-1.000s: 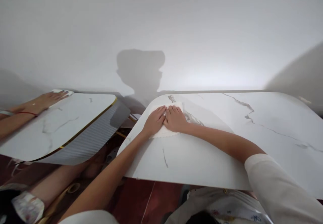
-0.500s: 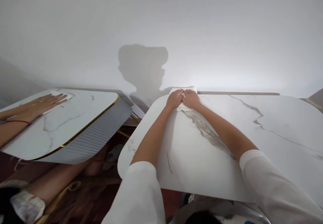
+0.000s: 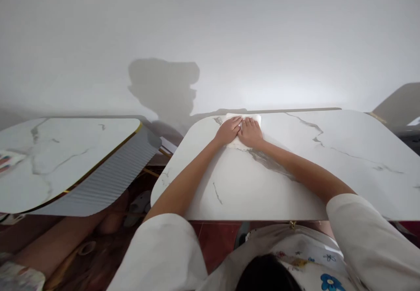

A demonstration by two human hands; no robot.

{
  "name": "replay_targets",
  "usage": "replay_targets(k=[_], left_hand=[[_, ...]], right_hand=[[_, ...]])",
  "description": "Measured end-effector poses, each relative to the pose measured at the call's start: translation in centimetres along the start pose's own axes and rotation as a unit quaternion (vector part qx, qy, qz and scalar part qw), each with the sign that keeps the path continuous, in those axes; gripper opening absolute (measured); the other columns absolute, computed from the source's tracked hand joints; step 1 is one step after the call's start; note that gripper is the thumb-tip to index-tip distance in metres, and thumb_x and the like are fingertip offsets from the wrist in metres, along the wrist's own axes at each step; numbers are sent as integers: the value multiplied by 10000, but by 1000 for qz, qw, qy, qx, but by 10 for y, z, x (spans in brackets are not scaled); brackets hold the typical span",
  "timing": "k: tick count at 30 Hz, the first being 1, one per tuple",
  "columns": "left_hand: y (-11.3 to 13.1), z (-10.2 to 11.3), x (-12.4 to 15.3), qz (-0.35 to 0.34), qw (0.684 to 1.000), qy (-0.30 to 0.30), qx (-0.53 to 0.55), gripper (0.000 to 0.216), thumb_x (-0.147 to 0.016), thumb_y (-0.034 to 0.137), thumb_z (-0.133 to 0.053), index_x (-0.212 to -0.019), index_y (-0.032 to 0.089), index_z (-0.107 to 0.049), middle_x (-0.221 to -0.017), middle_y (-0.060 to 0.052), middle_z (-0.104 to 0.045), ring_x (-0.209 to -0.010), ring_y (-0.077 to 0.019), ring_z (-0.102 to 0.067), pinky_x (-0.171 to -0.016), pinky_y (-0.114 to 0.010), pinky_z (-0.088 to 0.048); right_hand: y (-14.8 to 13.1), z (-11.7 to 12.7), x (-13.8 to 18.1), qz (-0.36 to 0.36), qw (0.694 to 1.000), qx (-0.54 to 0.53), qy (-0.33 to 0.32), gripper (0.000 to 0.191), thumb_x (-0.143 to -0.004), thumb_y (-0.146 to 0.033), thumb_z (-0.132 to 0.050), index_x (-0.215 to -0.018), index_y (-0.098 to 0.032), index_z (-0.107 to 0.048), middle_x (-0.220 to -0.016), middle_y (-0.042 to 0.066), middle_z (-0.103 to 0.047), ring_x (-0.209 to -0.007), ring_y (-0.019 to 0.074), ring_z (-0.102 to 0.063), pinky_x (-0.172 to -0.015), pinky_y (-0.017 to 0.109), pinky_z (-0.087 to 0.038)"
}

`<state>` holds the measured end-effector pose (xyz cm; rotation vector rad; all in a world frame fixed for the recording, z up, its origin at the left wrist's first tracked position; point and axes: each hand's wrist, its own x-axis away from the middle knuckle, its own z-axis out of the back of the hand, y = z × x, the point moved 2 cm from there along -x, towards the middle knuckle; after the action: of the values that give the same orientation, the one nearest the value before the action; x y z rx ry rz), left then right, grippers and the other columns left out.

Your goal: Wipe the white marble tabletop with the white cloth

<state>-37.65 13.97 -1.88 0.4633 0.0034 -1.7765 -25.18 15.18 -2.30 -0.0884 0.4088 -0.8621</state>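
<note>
A square white cloth (image 3: 239,144) lies on the far edge of a white marble-patterned table (image 3: 236,194), close to the wall. My left hand (image 3: 229,131) rests flat on the cloth's left part, its fingers stretched towards the right. Beside it, my right hand (image 3: 250,132) presses flat on the same cloth with the fingers pointing forward. Their inner edges touch or nearly touch at the middle. Both palms are hidden against the cloth, and neither hand is wrapped round it.
A second marble-patterned table (image 3: 82,142) with a gold edge and ribbed grey side stands at left. Another person's fingers (image 3: 4,163) lie on a white cloth there. A bare wall (image 3: 262,41) rises behind both tables. A person's leg (image 3: 55,243) shows below left.
My hands and the cloth stay together near the far edge, slightly shifted towards me. The other person's hand has slid left, mostly out of view. My view has turned a little right.
</note>
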Motion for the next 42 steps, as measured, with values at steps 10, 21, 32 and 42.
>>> replay_targets(k=[10,21,32,42], left_hand=[[27,24,112,14,1000,-11,-16,506,-927,317,-240,-1366,156,-431,-1449,-83,-425,-1354,-193,-356,-1147,-409,-265],[96,28,189,115,989,7,-90,542,-913,316,-221,-1390,123,-390,-1445,-114,-422,-1353,-240,-356,-1114,-460,-294],[145,-1,123,110,992,-8,-69,519,-910,274,-268,-1382,99,-393,-1459,-131,-398,-1363,-264,-326,-1114,-456,-263],[75,-14,18,101,992,60,-34,434,-882,222,-346,-1272,110,-503,-1361,-125,-508,-1285,-248,-424,-1093,-414,-313]], right_hand=[[-63,16,89,77,996,-48,5,571,-912,-277,-381,-1346,94,-392,-1415,297,-377,-1335,372,-317,-1080,532,-232],[-75,43,158,162,979,-107,-68,583,-891,-273,-429,-1366,62,-377,-1458,264,-330,-1381,322,-251,-1130,483,-184],[5,61,154,138,985,-66,-75,599,-891,-298,-362,-1402,15,-359,-1478,199,-336,-1378,299,-267,-1134,456,-203],[49,33,36,124,990,-32,-60,564,-913,-307,-379,-1395,-14,-384,-1461,169,-381,-1357,276,-304,-1124,404,-194]])
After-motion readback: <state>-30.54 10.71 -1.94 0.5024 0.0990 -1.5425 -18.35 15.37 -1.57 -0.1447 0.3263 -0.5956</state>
